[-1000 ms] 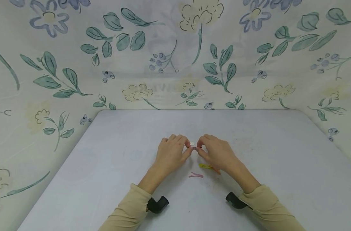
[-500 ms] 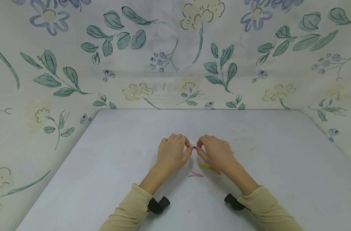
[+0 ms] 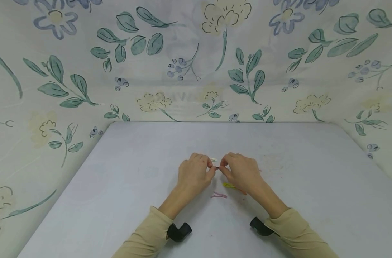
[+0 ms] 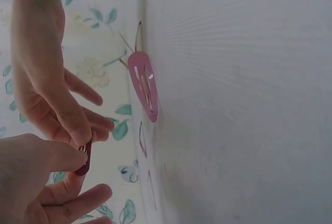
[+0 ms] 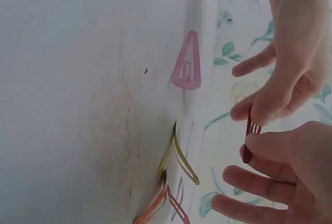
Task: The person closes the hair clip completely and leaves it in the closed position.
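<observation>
A dark red snap hair clip (image 3: pixel 217 167) is held above the white table between my two hands. My left hand (image 3: pixel 194 176) pinches one end of it between thumb and index finger. At the other end, the thumb and index finger of my right hand (image 3: pixel 243 172) pinch it too. Slots in the dark red clip (image 5: pixel 249 141) show in the right wrist view, but the fingertips cover much of it. A pink snap clip (image 4: pixel 142 86) lies on the table, nearer the body than the hands.
Near the right wrist lie a yellow clip (image 3: pixel 229 185), splayed apart, and an orange clip (image 5: pixel 163 199), partly hidden from the head view. A white clip (image 3: pixel 214 160) is just beyond the fingers. A floral cloth (image 3: pixel 183 89) hangs behind the table (image 3: pixel 134 150).
Both hands come slightly toward the body with the dark red clip, and the left hand shifts a little to the right. The clips on the table stay where they were.
</observation>
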A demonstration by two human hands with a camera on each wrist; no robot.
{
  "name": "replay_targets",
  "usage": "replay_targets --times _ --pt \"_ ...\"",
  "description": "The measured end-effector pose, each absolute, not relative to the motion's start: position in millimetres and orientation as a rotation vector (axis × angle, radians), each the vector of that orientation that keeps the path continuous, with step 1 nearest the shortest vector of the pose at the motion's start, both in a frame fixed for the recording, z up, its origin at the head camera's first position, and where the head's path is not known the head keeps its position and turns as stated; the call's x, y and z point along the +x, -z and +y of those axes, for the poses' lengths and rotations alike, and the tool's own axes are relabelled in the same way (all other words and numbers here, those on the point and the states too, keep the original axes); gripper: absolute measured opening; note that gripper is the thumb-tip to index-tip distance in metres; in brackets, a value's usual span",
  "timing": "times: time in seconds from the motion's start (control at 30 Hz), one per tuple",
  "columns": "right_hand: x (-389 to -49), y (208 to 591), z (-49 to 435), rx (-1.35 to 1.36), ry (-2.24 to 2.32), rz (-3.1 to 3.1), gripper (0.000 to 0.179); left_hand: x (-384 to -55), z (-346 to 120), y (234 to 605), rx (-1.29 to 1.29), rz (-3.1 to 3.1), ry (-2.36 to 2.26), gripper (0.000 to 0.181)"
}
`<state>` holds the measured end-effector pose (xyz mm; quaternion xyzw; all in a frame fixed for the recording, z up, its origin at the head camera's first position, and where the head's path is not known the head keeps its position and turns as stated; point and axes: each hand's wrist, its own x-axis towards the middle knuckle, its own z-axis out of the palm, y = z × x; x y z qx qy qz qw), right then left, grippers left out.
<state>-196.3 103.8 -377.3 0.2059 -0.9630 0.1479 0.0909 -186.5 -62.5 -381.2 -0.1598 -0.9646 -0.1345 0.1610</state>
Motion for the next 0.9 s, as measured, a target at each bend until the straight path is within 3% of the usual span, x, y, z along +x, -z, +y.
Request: replay_targets --times 0.5,0.9 --pt "-197 378 101 0.559 -0.46 -2.908 0.012 -186 -63 381 -0.446 -2.721 0.413 0.015" --pt "-199 377 104 0.55 -0.581 -2.971 0.013 -192 -72 378 -0.599 -2.761 0.503 0.007"
